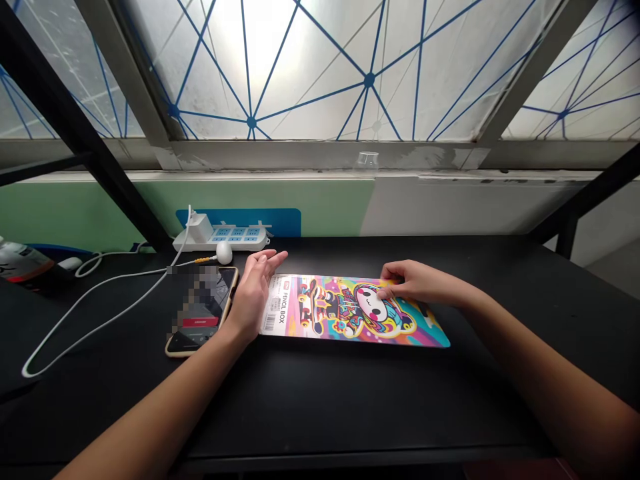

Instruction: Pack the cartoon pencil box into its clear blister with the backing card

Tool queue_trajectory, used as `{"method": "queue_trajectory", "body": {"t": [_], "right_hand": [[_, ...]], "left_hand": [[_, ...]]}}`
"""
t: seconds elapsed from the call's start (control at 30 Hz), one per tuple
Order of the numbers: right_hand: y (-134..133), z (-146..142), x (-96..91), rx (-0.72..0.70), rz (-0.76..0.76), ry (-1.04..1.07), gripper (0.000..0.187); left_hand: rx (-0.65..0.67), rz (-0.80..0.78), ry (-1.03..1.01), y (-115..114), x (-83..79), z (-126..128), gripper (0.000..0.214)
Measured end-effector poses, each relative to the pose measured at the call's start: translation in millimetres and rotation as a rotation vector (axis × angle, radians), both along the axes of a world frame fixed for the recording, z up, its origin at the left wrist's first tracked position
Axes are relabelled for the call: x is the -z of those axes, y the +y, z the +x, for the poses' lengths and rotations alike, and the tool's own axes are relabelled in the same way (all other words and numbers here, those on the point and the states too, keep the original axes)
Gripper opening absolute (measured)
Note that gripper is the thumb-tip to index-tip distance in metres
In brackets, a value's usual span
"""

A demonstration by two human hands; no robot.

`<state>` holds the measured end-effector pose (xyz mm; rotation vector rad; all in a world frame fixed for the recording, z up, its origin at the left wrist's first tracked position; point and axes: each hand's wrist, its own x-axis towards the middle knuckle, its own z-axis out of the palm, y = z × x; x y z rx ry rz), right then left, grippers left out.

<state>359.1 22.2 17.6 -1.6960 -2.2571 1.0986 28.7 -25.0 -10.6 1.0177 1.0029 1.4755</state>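
Observation:
A flat, brightly printed pencil box (345, 313) with a cartoon figure lies on the black table (320, 400) in front of me. My left hand (255, 290) rests on its edge against the box's left end, fingers stretched out and together, holding nothing. My right hand (410, 281) lies over the box's far right part, fingers curled down with the tips pressing on its top face.
A phone (203, 310) lies just left of my left hand. Behind it sit a white power strip (225, 235) with a charger, a white cable (100, 300) looping across the table's left side, and a small white round object (224, 252). A bottle (23, 263) lies far left.

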Motion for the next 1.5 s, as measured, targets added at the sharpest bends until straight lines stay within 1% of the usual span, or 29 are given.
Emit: {"method": "queue_trajectory", "body": {"t": [0.07,0.13,0.23,0.33,0.4,0.47,0.57,0.63,0.67,0.73,0.83,0.9,0.97,1.07,1.1,1.17,1.23,1.3,1.43,1.5], "right_hand": [[-2,1,2.0,0.015,0.005,0.012,0.048],[-5,2,3.5,0.024,0.030,0.011,0.047],[-10,2,4.1,0.020,0.110,-0.009,0.044],[-14,0,3.0,0.019,0.217,-0.005,0.043],[-16,-1,1.5,0.033,0.335,0.011,0.043],[-19,-3,-0.6,0.036,0.498,0.036,0.043],[-25,-6,-4.1,-0.001,0.757,0.082,0.042],[-31,-8,-6.3,-0.025,0.882,0.106,0.037],[-35,-8,-7.5,-0.029,0.923,0.112,0.034],[-42,-9,-10.0,-0.032,0.965,0.095,0.029],[-54,-10,-15.2,-0.071,0.941,-0.001,0.027],[-61,-13,-19.5,-0.151,0.855,-0.058,0.025],[-66,-18,-23.3,-0.248,0.739,-0.087,0.022],[-71,-24,-25.2,-0.336,0.599,-0.127,0.021],[-72,-25,-24.5,-0.344,0.572,-0.144,0.020],[-72,-26,-21.4,-0.339,0.520,-0.167,0.018],[-70,-25,-17.2,-0.324,0.476,-0.178,0.021],[-69,-23,-13.7,-0.307,0.461,-0.182,0.025],[-65,-21,-11.0,-0.288,0.475,-0.153,0.020],[-60,-20,-9.8,-0.271,0.504,-0.116,0.028]], "left_hand": [[-0.007,-0.047,0.031,0,0.5,0,0.022],[-0.014,-0.102,0.073,0,1.7,-1,0.029],[-0.013,-0.165,0.132,-1,3.7,-1,0.044],[-0.007,-0.196,0.152,-1,3.3,-1,0.045],[-0.017,-0.193,0.145,0,1.3,-2,0.039],[-0.034,-0.170,0.108,1,-1.3,-3,0.031],[-0.062,-0.084,0.039,1,-4.6,-5,0.021],[-0.071,-0.017,-0.002,0,-6.6,-5,0.016],[-0.068,0.012,-0.025,-1,-7.7,-5,0.017],[-0.047,0.053,-0.064,-4,-10.5,-5,0.030],[-0.045,0.096,-0.057,-7,-15.7,-8,0.049],[-0.045,0.089,-0.008,-7,-19.3,-11,0.052],[0.003,0.055,0.113,-7,-22.0,-15,0.046],[0.109,0.055,0.474,-8,-22.1,-20,0.027],[0.140,0.073,0.610,-9,-20.7,-21,0.026],[0.202,0.108,0.836,-11,-16.5,-22,0.043],[0.256,0.137,0.974,-12,-11.6,-22,0.056],[0.285,0.172,1.049,-12,-7.7,-21,0.061],[0.326,0.210,1.132,-9,-3.9,-24,0.071],[0.336,0.254,1.145,-8,-3.3,-25,0.073]]}}
